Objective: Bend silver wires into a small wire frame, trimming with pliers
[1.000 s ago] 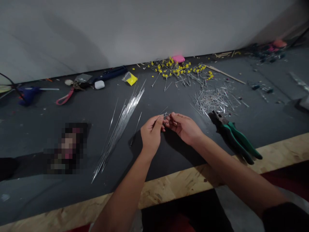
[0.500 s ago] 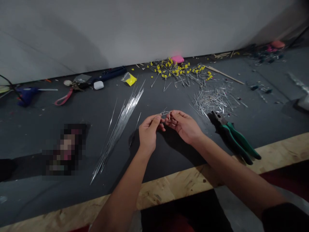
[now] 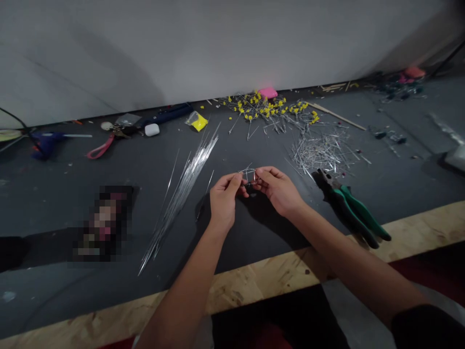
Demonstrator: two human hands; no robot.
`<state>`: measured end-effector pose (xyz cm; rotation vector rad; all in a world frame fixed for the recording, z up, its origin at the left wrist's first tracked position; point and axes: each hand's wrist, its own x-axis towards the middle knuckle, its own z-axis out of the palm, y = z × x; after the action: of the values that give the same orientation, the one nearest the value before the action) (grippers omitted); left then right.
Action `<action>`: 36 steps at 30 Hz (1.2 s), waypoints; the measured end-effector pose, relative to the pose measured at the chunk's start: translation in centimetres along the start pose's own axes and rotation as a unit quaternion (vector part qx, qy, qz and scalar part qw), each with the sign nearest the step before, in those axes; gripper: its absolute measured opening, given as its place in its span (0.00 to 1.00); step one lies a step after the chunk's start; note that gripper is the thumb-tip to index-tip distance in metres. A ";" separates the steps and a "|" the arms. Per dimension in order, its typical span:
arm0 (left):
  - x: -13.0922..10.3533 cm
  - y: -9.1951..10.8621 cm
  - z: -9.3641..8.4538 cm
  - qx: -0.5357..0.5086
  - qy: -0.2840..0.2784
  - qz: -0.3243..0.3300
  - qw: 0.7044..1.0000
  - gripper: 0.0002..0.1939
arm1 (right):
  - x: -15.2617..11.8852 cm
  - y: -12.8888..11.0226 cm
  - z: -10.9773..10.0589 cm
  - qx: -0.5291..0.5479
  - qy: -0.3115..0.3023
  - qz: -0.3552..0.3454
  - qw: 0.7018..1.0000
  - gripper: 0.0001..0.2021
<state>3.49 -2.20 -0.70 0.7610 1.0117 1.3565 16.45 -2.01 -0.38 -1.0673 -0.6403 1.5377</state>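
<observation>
Between my two hands is a small bent piece of thin silvery wire (image 3: pixel 248 170), raised above the grey tabletop. My left hand (image 3: pixel 225 191) pinches its left end between thumb and fingers. The right end is pinched by my right hand (image 3: pixel 278 189). Its exact shape is partly hidden by the fingertips. To the left of my hands lies a bundle of long straight wires (image 3: pixel 181 194), with one single wire (image 3: pixel 205 194) nearer my left hand. Pliers with green and black handles (image 3: pixel 350 206) rest to the right of my right hand.
Behind the pliers is a heap of short cut wires (image 3: pixel 321 150). Farther back lie wire stems with yellow tips (image 3: pixel 269 109), a pink lump (image 3: pixel 268 92) and a yellow packet (image 3: pixel 197 121). At left are a white case (image 3: pixel 151 130), keys with a pink strap (image 3: pixel 101 147) and a blue glue gun (image 3: pixel 47 144).
The fingers of my right hand have shifted slightly, and a little more of the wire piece shows between my hands. The view has moved slightly; the things on the table stay put.
</observation>
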 end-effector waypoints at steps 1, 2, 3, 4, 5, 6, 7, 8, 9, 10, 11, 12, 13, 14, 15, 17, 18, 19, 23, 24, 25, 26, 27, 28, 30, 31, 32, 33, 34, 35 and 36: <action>0.0 0.0 0.0 0.002 -0.002 0.002 1.000 0.11 | 0.0 0.0 0.0 0.004 0.001 0.004 1.000 0.09; 0.0 0.0 -0.1 0.006 -0.005 0.006 1.000 0.11 | 0.0 0.0 0.0 0.008 0.001 0.008 1.000 0.09; 0.0 0.0 -0.1 0.009 -0.007 0.009 1.000 0.11 | 0.1 -0.1 -0.1 0.013 -0.001 0.013 1.000 0.09; 0.1 -0.1 -0.2 0.011 -0.008 0.011 1.000 0.11 | 0.1 -0.2 -0.1 0.017 -0.003 0.017 1.000 0.09; 0.1 -0.1 -0.2 0.009 -0.009 0.012 1.000 0.11 | 0.1 -0.2 -0.1 0.022 -0.007 0.021 1.000 0.09; 0.1 -0.1 -0.3 0.004 -0.008 0.011 1.000 0.10 | 0.1 -0.3 -0.1 0.025 -0.011 0.026 0.999 0.09; 0.2 -0.1 -0.3 -0.002 -0.008 0.008 1.000 0.10 | 0.1 -0.4 -0.2 0.028 -0.014 0.032 0.999 0.09; 0.2 -0.1 -0.3 -0.009 -0.007 0.005 1.000 0.10 | 0.1 -0.4 -0.2 0.028 -0.018 0.038 0.999 0.09; 0.2 0.0 -0.3 -0.014 -0.008 0.002 1.000 0.10 | 0.1 -0.4 -0.2 0.028 -0.020 0.041 0.999 0.09; 0.3 0.0 -0.3 -0.017 -0.009 0.000 1.000 0.10 | 0.2 -0.4 -0.2 0.027 -0.020 0.041 0.999 0.09; 0.3 0.0 -0.4 -0.016 -0.009 0.000 1.000 0.09 | 0.2 -0.4 -0.2 0.025 -0.020 0.037 0.999 0.09; 0.3 0.0 -0.4 -0.013 -0.010 0.002 1.000 0.09 | 0.2 -0.3 -0.2 0.023 -0.017 0.030 0.999 0.09; 0.3 0.0 -0.3 -0.009 -0.011 0.005 1.000 0.09 | 0.2 -0.2 -0.1 0.021 -0.014 0.021 0.999 0.09; 0.3 -0.1 -0.3 -0.005 -0.012 0.007 1.000 0.09 | 0.2 -0.1 -0.1 0.019 -0.011 0.013 1.000 0.09; 0.3 -0.1 -0.3 -0.003 -0.012 0.009 1.000 0.09 | 0.2 0.0 -0.1 0.018 -0.008 0.004 1.000 0.09; 0.4 -0.2 -0.3 -0.003 -0.012 0.004 1.000 0.09 | 0.2 0.2 -0.1 0.013 -0.003 -0.009 1.000 0.09; 0.4 -0.2 -0.3 -0.006 -0.012 0.000 1.000 0.09 | 0.2 0.2 -0.1 0.009 -0.001 -0.014 1.000 0.09; 0.4 -0.2 -0.3 -0.010 -0.012 -0.003 1.000 0.09 | 0.2 0.3 -0.1 0.005 0.001 -0.018 1.000 0.09; 0.3 0.0 -0.3 -0.028 -0.014 -0.015 0.999 0.08 | 0.3 0.4 -0.1 -0.006 0.001 -0.024 1.000 0.09; 0.3 0.1 -0.2 -0.031 -0.016 -0.020 0.999 0.08 | 0.3 0.4 -0.1 -0.006 -0.001 -0.024 1.000 0.09; 0.2 0.2 -0.2 -0.035 -0.020 -0.027 0.999 0.08 | 0.2 0.4 -0.1 -0.004 -0.003 -0.025 1.000 0.08; 0.2 0.2 -0.1 -0.039 -0.024 -0.036 0.998 0.09 | 0.2 0.4 -0.1 -0.003 -0.007 -0.024 1.000 0.08; 0.1 0.3 -0.1 -0.042 -0.028 -0.046 0.998 0.09 | 0.2 0.4 -0.1 -0.001 -0.010 -0.023 1.000 0.08; 0.1 0.4 0.0 -0.045 -0.031 -0.055 0.997 0.10 | 0.2 0.4 -0.1 0.001 -0.013 -0.022 1.000 0.07; 0.0 0.4 0.1 -0.053 -0.036 -0.067 0.996 0.10 | 0.2 0.4 -0.2 0.004 -0.020 -0.017 1.000 0.07; 0.0 0.5 0.1 -0.057 -0.037 -0.070 0.995 0.10 | 0.2 0.3 -0.2 0.006 -0.023 -0.013 1.000 0.07; 0.0 0.5 0.1 -0.062 -0.038 -0.071 0.995 0.10 | 0.2 0.3 -0.2 0.008 -0.026 -0.009 1.000 0.07; 0.0 0.5 0.1 -0.067 -0.039 -0.071 0.994 0.10 | 0.2 0.2 -0.2 0.012 -0.030 -0.002 0.999 0.08; 0.0 0.5 0.1 -0.071 -0.039 -0.072 0.994 0.10 | 0.2 0.1 -0.3 0.016 -0.034 0.006 0.999 0.08; 0.0 0.5 0.1 -0.073 -0.040 -0.073 0.994 0.10 | 0.2 0.0 -0.3 0.020 -0.037 0.015 0.999 0.08; 0.0 0.5 0.1 -0.075 -0.041 -0.075 0.994 0.10 | 0.2 -0.1 -0.3 0.024 -0.040 0.024 0.999 0.09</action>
<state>3.33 -2.10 -0.23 0.6121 0.8734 1.2461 16.76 -1.85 -0.48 -0.9946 -0.6327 1.6365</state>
